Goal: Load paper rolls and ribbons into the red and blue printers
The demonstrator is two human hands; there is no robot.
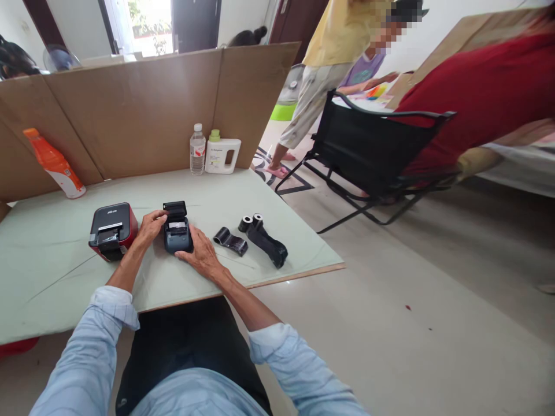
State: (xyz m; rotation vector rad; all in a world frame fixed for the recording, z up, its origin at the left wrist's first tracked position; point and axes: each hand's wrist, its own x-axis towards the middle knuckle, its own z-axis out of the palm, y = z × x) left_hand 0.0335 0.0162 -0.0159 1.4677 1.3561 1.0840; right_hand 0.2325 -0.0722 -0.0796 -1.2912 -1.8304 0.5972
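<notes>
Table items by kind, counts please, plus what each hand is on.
Label printers: 2, red one and a dark one with its lid up, the left hand and right hand both touching the dark one
Black rolls: 3
Bottles: 3, orange, clear, white jug
Total: 8

- The right hand [200, 252] covers the near right side of the small dark printer [177, 234] — hidden.
- Label on the white jug [222, 156], far beyond the hand — too small to read.
</notes>
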